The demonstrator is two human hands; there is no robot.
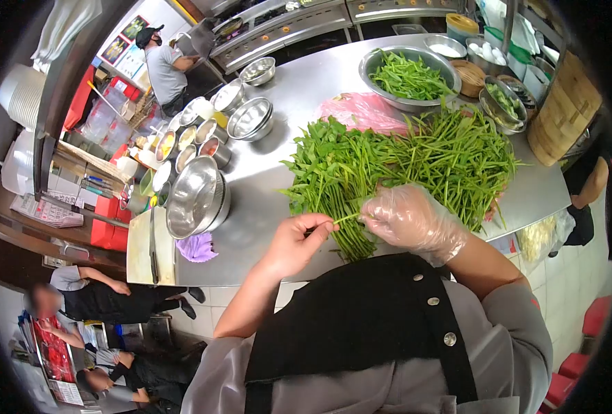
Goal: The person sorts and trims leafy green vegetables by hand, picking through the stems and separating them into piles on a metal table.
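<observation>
My bare left hand (293, 243) pinches the end of a thin green water spinach stem (347, 217) between thumb and fingertips. My right hand (415, 219), in a clear plastic glove, is closed on the same stem a short way to the right. Beneath and beyond both hands lies a leafy bunch of water spinach (326, 159), its stalks pointing toward me. To the right is a looser heap of water spinach stems (461, 162). A pink plastic bag (364, 112) shows behind the greens. Past it, a large steel bowl (426, 105) holds cut greens.
On the steel table (264, 172), nested steel strainers (194, 196) stand at left, beside a knife (153, 241) on a cutting board (137, 250) and a purple cloth-like piece (197, 247). Small bowls and containers line the far edge. Other people stand at the left.
</observation>
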